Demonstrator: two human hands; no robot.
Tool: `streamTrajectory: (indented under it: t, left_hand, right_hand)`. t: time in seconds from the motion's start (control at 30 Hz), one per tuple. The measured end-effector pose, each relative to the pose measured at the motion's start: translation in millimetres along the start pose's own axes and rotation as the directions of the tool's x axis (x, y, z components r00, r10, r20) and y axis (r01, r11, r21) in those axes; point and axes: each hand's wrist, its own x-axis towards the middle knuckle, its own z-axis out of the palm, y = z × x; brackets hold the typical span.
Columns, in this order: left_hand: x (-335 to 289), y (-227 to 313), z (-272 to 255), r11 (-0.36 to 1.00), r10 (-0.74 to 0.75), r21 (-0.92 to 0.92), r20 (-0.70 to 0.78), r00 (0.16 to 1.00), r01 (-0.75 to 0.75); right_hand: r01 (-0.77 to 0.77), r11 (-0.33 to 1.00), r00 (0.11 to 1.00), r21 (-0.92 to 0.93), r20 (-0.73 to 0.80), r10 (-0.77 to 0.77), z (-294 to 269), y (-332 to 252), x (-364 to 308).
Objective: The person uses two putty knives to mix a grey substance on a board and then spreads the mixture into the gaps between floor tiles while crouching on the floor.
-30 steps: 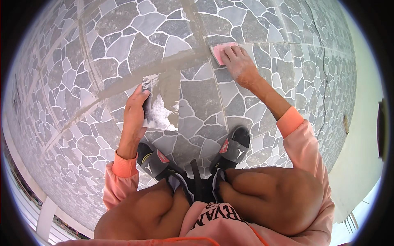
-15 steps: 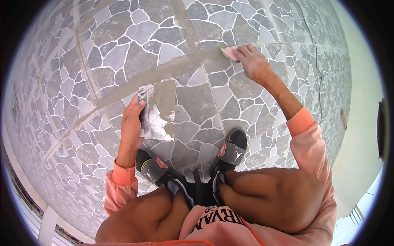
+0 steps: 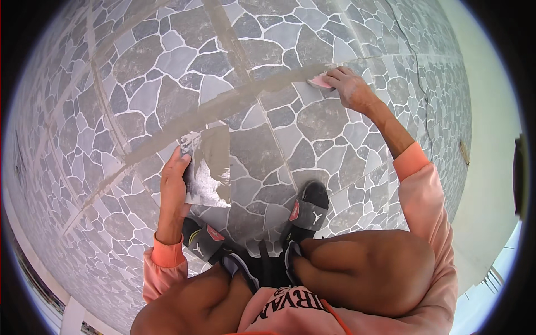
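My left hand [image 3: 175,177] grips a flat rectangular steel trowel [image 3: 192,187] by its left edge, thumb on top. Grey grout paste [image 3: 215,144] covers the trowel's right and upper part, and the rest is bare, smeared metal. Farther off and to the right, my dusty right hand [image 3: 354,90] is closed around a small pink scraper [image 3: 320,82]. The scraper lies low over the floor, just on the near side of a wide smeared grout band [image 3: 223,102]. Whether its edge touches the tile I cannot tell.
Stone-patterned grey tiles [image 3: 254,151] with white lines make up the floor. Other grout-smeared joints [image 3: 226,39] cross it. My slippered feet [image 3: 312,206] stand near my knees. A thin dark cable [image 3: 416,53] runs along the right, before a pale wall [image 3: 486,184].
My right hand and scraper have shifted rightward along the band and off its near edge. Smeared grout now reaches farther right. The trowel stays in my left hand; the whole view has shifted slightly.
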Motion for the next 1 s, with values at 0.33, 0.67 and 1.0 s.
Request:
streamTrajectory:
  t: [0.33, 0.67, 1.0]
  left_hand:
    - [6.1, 1.8, 5.9, 1.0, 0.011, -0.001, -0.013, 1.0, -0.012]
    - [5.8, 0.7, 9.8, 1.0, -0.018, -0.021, -0.039, 0.999, 0.017]
    - [5.8, -1.6, 16.7, 1.0, -0.03, -0.001, -0.03, 0.999, 0.03]
  right_hand:
    - [0.033, 0.999, 0.999, -0.031, -0.006, -0.033, 0.1, 44.6, -14.6]
    - [-0.065, 0.996, 0.993, -0.063, -0.103, 0.058, 1.4, 78.0, -33.1]
    - [-0.118, 0.988, 0.984, -0.097, -0.148, 0.103, 12.1, 119.5, -51.5]
